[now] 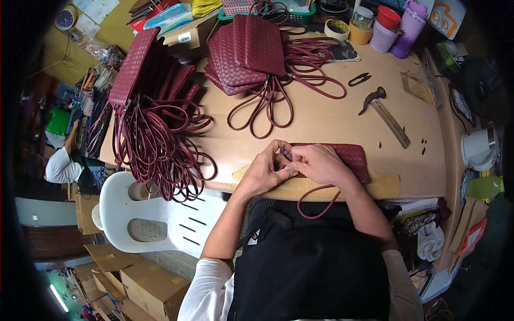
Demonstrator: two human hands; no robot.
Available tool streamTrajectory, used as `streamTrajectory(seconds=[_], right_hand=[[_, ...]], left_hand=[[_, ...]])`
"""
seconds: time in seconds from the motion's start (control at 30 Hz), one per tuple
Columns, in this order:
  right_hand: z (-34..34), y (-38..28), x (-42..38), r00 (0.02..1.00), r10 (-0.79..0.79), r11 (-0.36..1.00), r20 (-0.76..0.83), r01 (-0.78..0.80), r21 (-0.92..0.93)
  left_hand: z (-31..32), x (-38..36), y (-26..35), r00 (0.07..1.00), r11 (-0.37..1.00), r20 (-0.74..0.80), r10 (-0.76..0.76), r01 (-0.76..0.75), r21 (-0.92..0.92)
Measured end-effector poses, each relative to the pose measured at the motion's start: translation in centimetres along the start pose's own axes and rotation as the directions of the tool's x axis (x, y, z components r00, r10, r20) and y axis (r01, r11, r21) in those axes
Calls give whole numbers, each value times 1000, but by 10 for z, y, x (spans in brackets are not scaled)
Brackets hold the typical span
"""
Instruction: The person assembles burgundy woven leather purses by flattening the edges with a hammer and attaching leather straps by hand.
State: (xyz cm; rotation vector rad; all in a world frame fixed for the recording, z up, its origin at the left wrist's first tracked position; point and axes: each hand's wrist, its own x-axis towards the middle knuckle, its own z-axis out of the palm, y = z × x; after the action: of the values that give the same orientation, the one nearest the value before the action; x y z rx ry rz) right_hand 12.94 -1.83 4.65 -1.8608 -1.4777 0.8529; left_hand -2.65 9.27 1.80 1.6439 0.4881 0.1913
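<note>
A dark red woven pouch (pixel 350 158) lies at the table's front edge, partly on a tan board (pixel 383 185), its thin strap (pixel 308 206) looping down over the edge. My left hand (pixel 267 168) is curled at the pouch's left end, fingers closed on it. My right hand (pixel 316 163) meets it there, thumb and fingertips pinched together on the same end. Between the fingertips shows a small dark purplish piece that I cannot make out. Both hands hide most of that end.
Stacked red pouches (pixel 246 53) and a strap-draped pile (pixel 155 80) stand at the back and left. A hammer (pixel 391 123) and black snips (pixel 359 79) lie right. A white chair (pixel 176 214) is front left; a person (pixel 64 166) is far left.
</note>
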Motion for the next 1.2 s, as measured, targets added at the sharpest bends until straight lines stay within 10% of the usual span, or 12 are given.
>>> streamTrajectory(seconds=[1.2], right_hand=[[-41,50,-77,987,-156,908,-23,135,-396]], left_hand=[[-1,2,5,996,994,64,-69,74,-78]])
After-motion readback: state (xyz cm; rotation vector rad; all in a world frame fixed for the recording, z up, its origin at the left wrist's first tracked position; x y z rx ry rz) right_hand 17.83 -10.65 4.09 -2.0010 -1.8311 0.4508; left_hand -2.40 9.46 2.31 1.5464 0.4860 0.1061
